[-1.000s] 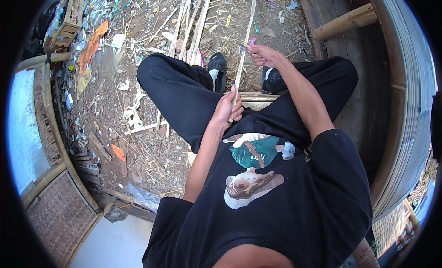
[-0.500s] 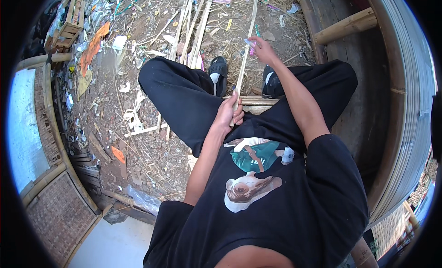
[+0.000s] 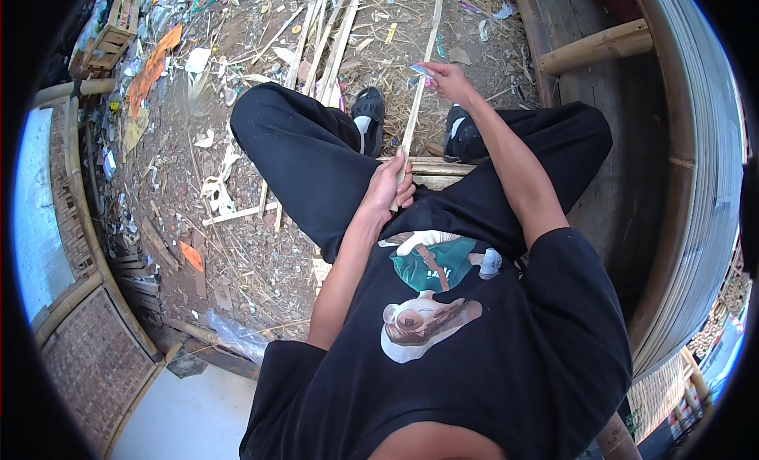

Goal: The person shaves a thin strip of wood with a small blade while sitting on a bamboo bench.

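Observation:
A long, pale bamboo strip (image 3: 417, 104) runs from my lap up past the top edge of the picture. My left hand (image 3: 387, 183) is wrapped round its lower end, just above my lap. Further along the strip, my right hand (image 3: 451, 83) pinches a small flat pale-blue piece (image 3: 421, 69) between thumb and fingers. That piece lies over or against the strip; whether they touch, I cannot tell. Its kind is too small to make out.
More bamboo strips (image 3: 341, 49) lie on the littered ground beyond my left knee. A wooden crate (image 3: 111, 42) stands at the far left. Bamboo framing (image 3: 597, 47) and a stacked slatted bundle (image 3: 700, 175) border my right side. Dark sandals (image 3: 368, 120) are on my feet.
My right hand has shifted slightly left with the pale-blue piece, which now lies across the strip. My left hand keeps its hold. The whole view has moved a little.

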